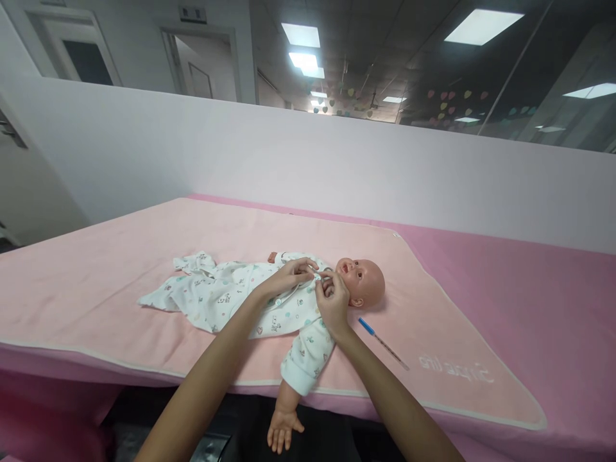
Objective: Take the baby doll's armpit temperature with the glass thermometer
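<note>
A baby doll [368, 282] lies on its back with its head to the right. It wears a white printed baby romper [212, 301] with round buttons down the front. My left hand [291, 274] is closed, pinching the romper's front opening close to the neck. Just to the right, my right hand [333, 300] pinches the same opening by a button [317, 278], its fingers near the doll's chin. The fingertips of both hands almost meet there. One doll arm [286, 410] hangs over the table's front edge.
A thermometer-like stick [385, 345] with a blue cap lies right of the doll. Beneath is a peach mat [120, 256] with pale trim, on a pink-covered table [553, 308]. A white partition wall [312, 167] stands along the back.
</note>
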